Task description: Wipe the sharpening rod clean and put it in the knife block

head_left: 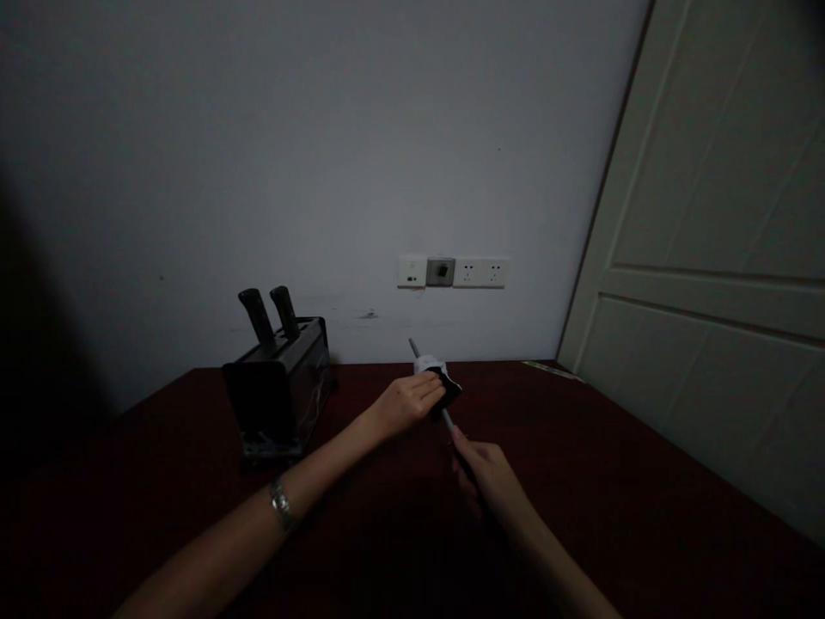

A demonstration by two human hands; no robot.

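My left hand (416, 397) is closed around a black and white cloth (449, 387), pressing it about the middle of a thin grey rod, which looks like a sharpening steel (447, 419). The rod's tip sticks out beyond the cloth, slanting up and to the left. Lower down, my right hand (486, 473) grips the rod's near end, where a dark handle is mostly hidden by the fingers. A box-shaped knife block (306, 370) with black ends and a shiny side stands left of my hands. Two black-handled knives (256, 316) stand in its top slots.
The dark red table (374, 516) reaches back to a pale wall with sockets and a switch (441, 272). A flat, thin strip (553, 370) lies at the table's back right edge. A light panelled door (709, 284) borders the right side. The light is dim.
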